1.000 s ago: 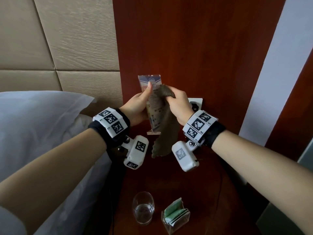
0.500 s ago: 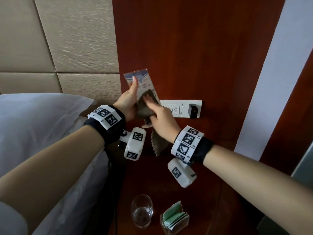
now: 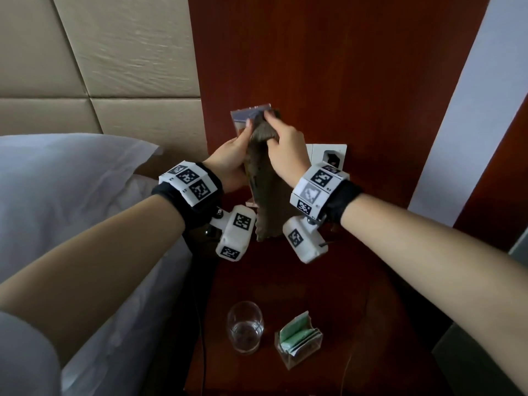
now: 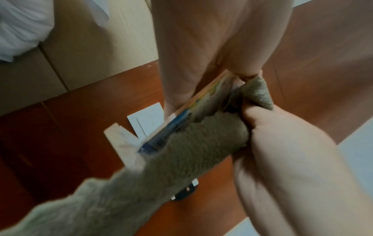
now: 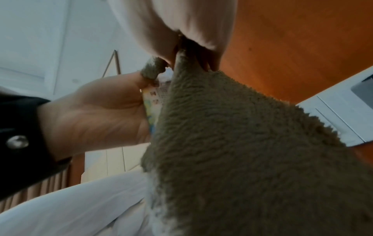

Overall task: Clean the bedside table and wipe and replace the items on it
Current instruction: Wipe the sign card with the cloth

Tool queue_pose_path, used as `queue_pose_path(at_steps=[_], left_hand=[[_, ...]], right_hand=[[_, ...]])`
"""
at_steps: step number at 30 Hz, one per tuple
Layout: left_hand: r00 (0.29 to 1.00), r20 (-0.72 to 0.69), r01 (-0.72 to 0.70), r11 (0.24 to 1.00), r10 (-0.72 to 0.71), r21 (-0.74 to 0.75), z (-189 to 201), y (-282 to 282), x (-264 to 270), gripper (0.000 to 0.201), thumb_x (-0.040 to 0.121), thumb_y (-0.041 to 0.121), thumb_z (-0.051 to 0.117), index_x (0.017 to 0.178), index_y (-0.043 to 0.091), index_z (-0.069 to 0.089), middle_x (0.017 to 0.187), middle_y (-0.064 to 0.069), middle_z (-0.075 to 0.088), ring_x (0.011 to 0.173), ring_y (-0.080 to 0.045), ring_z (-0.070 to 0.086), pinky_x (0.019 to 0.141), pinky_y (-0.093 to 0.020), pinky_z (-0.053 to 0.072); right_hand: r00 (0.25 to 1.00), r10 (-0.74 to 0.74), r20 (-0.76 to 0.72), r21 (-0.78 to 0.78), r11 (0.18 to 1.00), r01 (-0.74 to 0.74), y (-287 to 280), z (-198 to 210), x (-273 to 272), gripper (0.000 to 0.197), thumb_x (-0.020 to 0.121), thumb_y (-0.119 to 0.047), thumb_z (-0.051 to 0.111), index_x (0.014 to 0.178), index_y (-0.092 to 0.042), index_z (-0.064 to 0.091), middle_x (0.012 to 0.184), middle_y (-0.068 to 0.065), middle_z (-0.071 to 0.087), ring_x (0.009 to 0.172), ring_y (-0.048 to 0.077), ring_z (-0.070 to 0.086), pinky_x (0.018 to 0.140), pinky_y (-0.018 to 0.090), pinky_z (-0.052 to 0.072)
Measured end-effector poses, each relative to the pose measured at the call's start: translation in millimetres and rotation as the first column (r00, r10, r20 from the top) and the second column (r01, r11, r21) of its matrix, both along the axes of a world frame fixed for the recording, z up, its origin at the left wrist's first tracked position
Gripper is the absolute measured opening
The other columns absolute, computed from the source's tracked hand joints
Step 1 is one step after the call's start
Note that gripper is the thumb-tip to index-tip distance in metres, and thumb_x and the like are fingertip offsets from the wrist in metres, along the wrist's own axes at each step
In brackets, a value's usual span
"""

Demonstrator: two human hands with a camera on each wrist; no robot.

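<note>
My left hand [image 3: 233,155] holds a clear acrylic card stand [image 3: 249,115] upright in the air above the back of the bedside table [image 3: 357,310]. A printed card shows inside the stand [image 4: 187,115]. My right hand [image 3: 281,147] grips a brown-grey cloth [image 3: 264,190] and presses it against the stand's face near the top. The cloth [image 5: 242,143] hangs down between my wrists and hides most of the stand. A drinking glass [image 3: 245,327] and a small clear holder with green sachets [image 3: 298,340] stand near the table's front.
A red-brown wood panel with a white switch and socket plate [image 3: 328,155] rises behind the table. A bed with a white pillow [image 3: 65,178] and padded beige headboard [image 3: 114,58] lies left. A dark cable [image 3: 201,338] runs down the table's left edge.
The right hand has slid the cloth up the stand's face to its top edge. The stand has been turned back nearly upright in the left hand.
</note>
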State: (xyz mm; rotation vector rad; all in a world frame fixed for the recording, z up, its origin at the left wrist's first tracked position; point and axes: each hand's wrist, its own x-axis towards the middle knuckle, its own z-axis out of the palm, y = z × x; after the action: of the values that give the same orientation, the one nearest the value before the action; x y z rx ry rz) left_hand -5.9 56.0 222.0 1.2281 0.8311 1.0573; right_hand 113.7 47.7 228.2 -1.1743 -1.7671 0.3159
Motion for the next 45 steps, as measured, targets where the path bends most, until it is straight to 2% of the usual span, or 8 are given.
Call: queue_pose_path(at_steps=[6,11,17,27,30,34,40,45], left_hand=[[0.975,0.203,-0.099,0.995,0.093,0.019,15,8,-12,0.058,0.093,0.054,0.035,0.130,0.010,0.046,0.125,-0.013,0.055,0.117,-0.027,0.053,0.090,-0.040,0.048],[0.961,0.227,-0.174,0.984,0.159,0.048,17,14,-27,0.054,0.095,0.046,0.039,0.133,0.007,0.042,0.123,-0.014,0.056,0.117,-0.029,0.054,0.090,-0.046,0.047],[0.947,0.242,-0.236,0.969,0.213,0.072,10,12,-29,0.052,0.096,0.041,0.043,0.134,0.006,0.044,0.130,-0.015,0.056,0.118,-0.029,0.056,0.094,-0.049,0.046],[0.985,0.126,-0.119,0.992,0.115,0.028,5,-4,-34,0.056,0.093,0.047,0.042,0.138,0.012,0.043,0.138,-0.014,0.051,0.128,-0.032,0.048,0.107,-0.057,0.034],[0.983,0.130,-0.134,0.991,0.129,0.026,1,-6,-35,0.051,0.098,0.039,0.036,0.140,0.010,0.040,0.138,-0.013,0.051,0.125,-0.029,0.052,0.102,-0.051,0.041],[0.997,0.017,-0.080,0.997,0.080,0.019,-4,-8,-30,0.037,0.099,0.035,0.036,0.120,0.010,0.054,0.118,-0.009,0.064,0.102,-0.019,0.066,0.080,-0.038,0.055],[0.990,-0.048,-0.130,0.991,0.132,0.044,-17,-7,-5,0.032,0.098,0.028,0.044,0.119,0.006,0.051,0.105,-0.008,0.065,0.091,-0.019,0.066,0.072,-0.032,0.060],[0.969,-0.011,-0.245,0.962,0.248,0.116,-20,0,2,0.015,0.096,0.024,0.050,0.097,0.010,0.057,0.095,-0.006,0.067,0.079,-0.014,0.069,0.071,-0.031,0.060]], right_hand=[[0.974,0.135,0.182,0.009,0.990,-0.139,-6,-29,2,0.060,0.091,0.006,0.041,0.146,-0.016,0.033,0.146,0.012,0.043,0.126,0.030,0.050,0.107,0.034,0.040],[0.905,0.205,0.373,-0.017,0.977,-0.214,-8,-54,12,0.063,0.085,0.010,0.042,0.143,-0.014,0.040,0.151,0.004,0.036,0.142,0.025,0.029,0.119,0.034,0.021],[0.815,0.250,0.523,0.092,0.934,-0.345,-21,-60,13,0.047,0.085,0.006,0.047,0.128,-0.010,0.057,0.135,0.009,0.055,0.130,0.026,0.046,0.111,0.039,0.035],[0.784,0.113,0.611,-0.006,0.990,-0.138,-7,-51,43,0.050,0.086,0.003,0.044,0.131,-0.018,0.053,0.134,0.003,0.056,0.125,0.026,0.047,0.103,0.038,0.040],[0.883,0.073,0.464,-0.113,0.993,-0.023,4,-52,55,0.046,0.089,0.004,0.041,0.128,-0.016,0.055,0.126,0.009,0.061,0.115,0.028,0.056,0.094,0.035,0.047],[0.997,-0.076,0.003,-0.187,0.980,0.075,18,-40,64,0.033,0.095,0.000,0.041,0.123,-0.004,0.058,0.118,0.013,0.062,0.110,0.025,0.058,0.090,0.024,0.042],[0.851,-0.047,-0.524,-0.279,0.953,-0.119,16,2,54,0.019,0.095,-0.009,0.048,0.107,-0.009,0.063,0.102,0.006,0.064,0.102,0.024,0.060,0.097,0.039,0.045],[0.794,-0.068,-0.604,-0.344,0.921,-0.183,14,3,51,0.009,0.094,-0.014,0.052,0.089,-0.014,0.060,0.102,0.010,0.067,0.105,0.030,0.062,0.101,0.045,0.044]])
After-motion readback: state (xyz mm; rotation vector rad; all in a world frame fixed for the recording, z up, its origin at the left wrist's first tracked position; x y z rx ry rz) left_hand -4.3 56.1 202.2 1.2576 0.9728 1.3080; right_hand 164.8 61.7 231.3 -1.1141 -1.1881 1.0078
